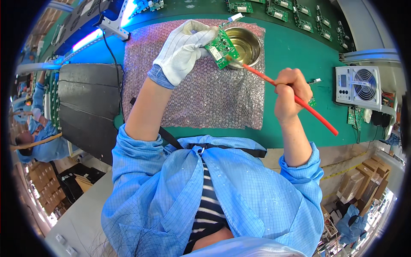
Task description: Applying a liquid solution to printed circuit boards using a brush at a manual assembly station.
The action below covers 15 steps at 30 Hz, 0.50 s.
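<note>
Gloved in white, my left hand (183, 49) pinches a green circuit board (221, 46) by its upper left edge and holds it tilted over the bubble wrap. My bare right hand (293, 92) is closed around a brush (314, 112) with a long red handle. The brush tip meets the board's lower right edge, as far as I can see. Just behind the board stands a round metal bowl (256, 48) with a yellowish clear liquid in it; the board overlaps its left rim.
Bubble wrap (192, 98) covers the middle of the green table (302, 55). Several circuit boards (278, 13) lie in rows at the far right. A white fan unit (358, 86) stands at right; a dark lamp housing (85, 25) glows blue at left. Another person (45, 137) sits far left.
</note>
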{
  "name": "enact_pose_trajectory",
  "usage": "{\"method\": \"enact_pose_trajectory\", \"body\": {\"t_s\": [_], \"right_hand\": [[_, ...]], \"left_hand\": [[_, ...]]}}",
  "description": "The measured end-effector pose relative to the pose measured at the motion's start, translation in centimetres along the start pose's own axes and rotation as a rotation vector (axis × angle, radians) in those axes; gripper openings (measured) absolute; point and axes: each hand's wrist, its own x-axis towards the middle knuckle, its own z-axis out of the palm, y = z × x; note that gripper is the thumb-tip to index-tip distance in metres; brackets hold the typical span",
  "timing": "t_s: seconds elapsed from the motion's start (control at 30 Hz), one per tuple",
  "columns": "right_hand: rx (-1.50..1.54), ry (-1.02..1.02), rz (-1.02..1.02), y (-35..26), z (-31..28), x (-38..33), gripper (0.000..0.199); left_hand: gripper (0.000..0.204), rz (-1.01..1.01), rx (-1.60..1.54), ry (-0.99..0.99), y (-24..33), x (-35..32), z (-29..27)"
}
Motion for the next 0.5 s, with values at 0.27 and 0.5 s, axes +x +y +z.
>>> {"method": "enact_pose_trajectory", "body": {"t_s": [0.27, 0.5], "right_hand": [[0.088, 0.076, 0.057, 0.3, -0.8, 1.1, 0.005], [0.221, 0.013, 0.296, 1.4, -1.5, 1.9, 0.005]], "left_hand": [[0.025, -0.02, -0.126, -0.053, 0.2, -0.1, 0.2], [0.027, -0.067, 0.018, -0.026, 0.4, -0.7, 0.1]]}}
